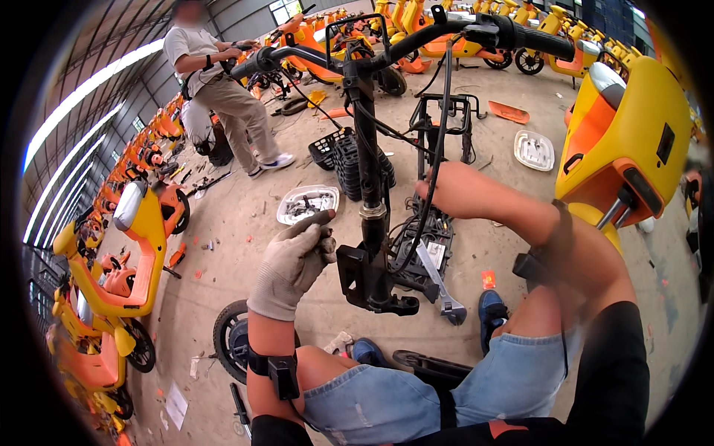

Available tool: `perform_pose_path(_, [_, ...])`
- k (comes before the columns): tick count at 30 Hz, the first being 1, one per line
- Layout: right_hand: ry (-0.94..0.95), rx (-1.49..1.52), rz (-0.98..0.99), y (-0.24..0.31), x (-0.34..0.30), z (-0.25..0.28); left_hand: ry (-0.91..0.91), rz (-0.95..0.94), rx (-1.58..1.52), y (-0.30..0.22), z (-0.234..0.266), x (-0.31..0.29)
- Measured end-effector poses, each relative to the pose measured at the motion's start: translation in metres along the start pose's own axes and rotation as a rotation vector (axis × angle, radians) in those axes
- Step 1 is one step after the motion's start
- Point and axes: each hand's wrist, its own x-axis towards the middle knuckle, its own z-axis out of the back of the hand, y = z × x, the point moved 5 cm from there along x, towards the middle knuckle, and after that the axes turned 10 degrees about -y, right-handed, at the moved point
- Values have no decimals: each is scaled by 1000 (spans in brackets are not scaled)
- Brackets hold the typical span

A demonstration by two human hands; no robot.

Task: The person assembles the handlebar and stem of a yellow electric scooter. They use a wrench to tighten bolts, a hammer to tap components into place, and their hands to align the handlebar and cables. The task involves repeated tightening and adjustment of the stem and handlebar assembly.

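Observation:
A black fork and handlebar assembly [366,149] stands upright before me, with a metal collar [372,212] on its stem and a bracket at its lower end. Close to the stem's left side is my left hand [291,264], in a pale glove with dark fingertips. Its index finger is stretched out and the others are loosely bent, with nothing visible between them. On the stem's right, my bare right hand [452,190] is closed around a black cable [446,111] that hangs from the handlebar; its fingers are partly hidden.
An adjustable wrench [445,297] leans beside a black frame [424,241]. White trays of small parts [309,203] [534,151] lie on the floor. Yellow scooters stand left [149,253] and right [625,134]. A wheel [232,338] lies near my left leg. Another person [230,97] stands at the back left.

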Motion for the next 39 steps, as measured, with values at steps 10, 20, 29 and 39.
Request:
perform_pose_path(10, [-474,404,106,6,77,-15,-183,-82,189,11,12,3])
perform_pose_path(20, [-371,1088,227,-7,84,-45,-217,-264,-137,-8,-34,11])
perform_pose_path(29, [21,1257,31,-30,88,-77,-435,-547,596,0,-86,37])
perform_pose_path(39, [-39,1357,-31,-12,90,-96,-267,-846,671,8,-58,38])
